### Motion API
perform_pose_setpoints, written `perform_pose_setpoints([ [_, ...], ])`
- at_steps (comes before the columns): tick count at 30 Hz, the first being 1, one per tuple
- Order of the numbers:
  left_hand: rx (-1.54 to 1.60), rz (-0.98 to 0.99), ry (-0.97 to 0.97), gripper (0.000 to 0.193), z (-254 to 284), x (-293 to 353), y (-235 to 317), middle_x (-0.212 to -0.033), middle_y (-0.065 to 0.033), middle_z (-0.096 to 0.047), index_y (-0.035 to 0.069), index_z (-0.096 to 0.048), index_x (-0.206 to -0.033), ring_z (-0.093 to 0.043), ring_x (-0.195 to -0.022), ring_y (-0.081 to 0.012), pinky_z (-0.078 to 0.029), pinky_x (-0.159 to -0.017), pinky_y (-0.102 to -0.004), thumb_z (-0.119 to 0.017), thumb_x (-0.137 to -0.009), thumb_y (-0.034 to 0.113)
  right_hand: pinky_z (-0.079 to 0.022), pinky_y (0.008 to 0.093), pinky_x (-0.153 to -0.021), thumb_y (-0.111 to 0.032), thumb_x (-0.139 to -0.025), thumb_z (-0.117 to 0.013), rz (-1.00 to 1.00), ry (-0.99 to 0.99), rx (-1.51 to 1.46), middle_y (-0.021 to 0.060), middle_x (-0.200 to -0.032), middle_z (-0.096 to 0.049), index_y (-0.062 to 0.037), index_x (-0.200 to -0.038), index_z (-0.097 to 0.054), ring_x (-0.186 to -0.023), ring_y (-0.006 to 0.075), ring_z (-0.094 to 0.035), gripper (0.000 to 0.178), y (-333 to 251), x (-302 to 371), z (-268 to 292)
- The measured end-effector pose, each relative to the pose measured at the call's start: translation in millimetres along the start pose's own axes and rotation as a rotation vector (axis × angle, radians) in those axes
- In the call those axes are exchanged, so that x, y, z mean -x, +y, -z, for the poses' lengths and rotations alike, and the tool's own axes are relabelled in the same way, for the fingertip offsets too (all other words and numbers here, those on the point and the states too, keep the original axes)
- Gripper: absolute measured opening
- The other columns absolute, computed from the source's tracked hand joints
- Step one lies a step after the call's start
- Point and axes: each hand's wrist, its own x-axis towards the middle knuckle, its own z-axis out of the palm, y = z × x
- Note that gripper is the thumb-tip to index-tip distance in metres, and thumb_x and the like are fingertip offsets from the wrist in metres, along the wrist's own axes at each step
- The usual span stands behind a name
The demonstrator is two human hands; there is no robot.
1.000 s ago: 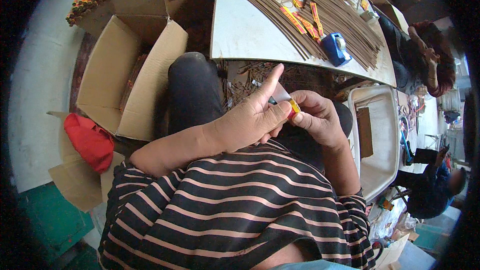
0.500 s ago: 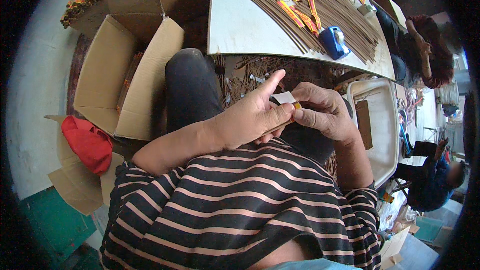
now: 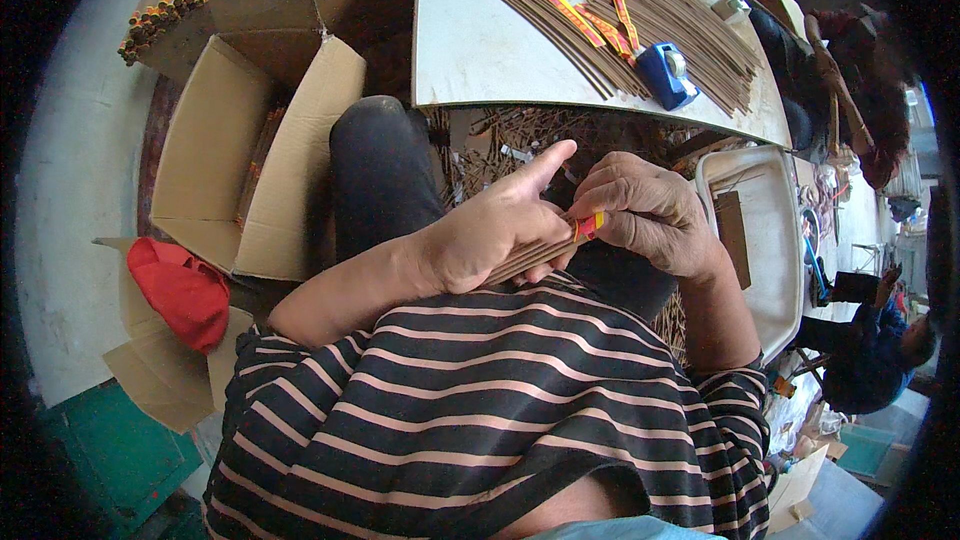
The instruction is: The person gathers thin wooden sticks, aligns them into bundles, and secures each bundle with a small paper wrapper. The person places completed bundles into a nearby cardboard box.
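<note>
A small bundle of thin brown incense sticks [image 3: 522,261] lies across my left hand [image 3: 485,236], whose fingers are wrapped round it while the index finger points outward. Round the bundle's right end runs a red and yellow paper band [image 3: 589,227]. My right hand [image 3: 652,212] is closed at that end, thumb and fingers pinching the band. Ahead on the white table [image 3: 450,60] are many loose incense sticks [image 3: 700,35], several flat red and yellow paper strips [image 3: 622,18] and a blue tape dispenser [image 3: 664,78].
An open cardboard carton [image 3: 205,145] with banded bundles inside stands at left, a red cloth [image 3: 180,295] below it. At right is a white tub [image 3: 775,275] holding cardboard. Sticks and scraps litter the floor beneath the table. Two people [image 3: 868,360] are farther right.
The white piece of paper that stood up at my fingers is no longer visible, and the red and yellow band now shows round the bundle's end. My right hand has shifted slightly.
</note>
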Motion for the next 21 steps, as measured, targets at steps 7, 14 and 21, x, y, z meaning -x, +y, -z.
perform_pose_setpoints([
  [7, 0.153, 0.064, 0.104, 0.056, -6, -1, 1, -0.086, -0.0126, -0.054, 0.008, -0.007, -0.141, -0.053, -0.064, -0.0165, -0.044, -0.050, -0.0241, -0.034, -0.095, 0.028, -0.044, 0.0355, -0.073, -0.016, -0.079, -0.062, 0.079, -0.018, 0.013, 0.0106, -0.088, -0.061, -0.0033, -0.089, -0.064, -0.082, 0.0265, -0.055, 0.016, -1, 1, 0],
  [14, 0.259, 0.069, 0.033, 0.058, -9, -7, 4, -0.084, -0.0079, -0.053, 0.009, -0.015, -0.139, -0.053, -0.066, -0.0142, -0.043, -0.047, -0.0218, -0.047, -0.092, 0.018, -0.044, 0.0371, -0.075, -0.016, -0.081, -0.061, 0.112, -0.106, -0.018, 0.0127, -0.090, -0.060, -0.0042, -0.087, -0.063, -0.083, 0.0285, -0.055, 0.014, 2, -2, 10],
  [21, 0.149, 0.046, 0.136, 0.055, -11, -4, 9, -0.084, -0.0066, -0.053, 0.008, -0.020, -0.138, -0.050, -0.062, -0.0113, -0.042, -0.046, -0.0197, -0.048, -0.091, 0.019, -0.043, 0.0366, -0.079, -0.017, -0.087, -0.054, -0.005, -0.034, -0.199, 0.0117, -0.096, -0.059, -0.0027, -0.090, -0.059, -0.086, 0.0247, -0.056, 0.016, 8, 4, 11],
])
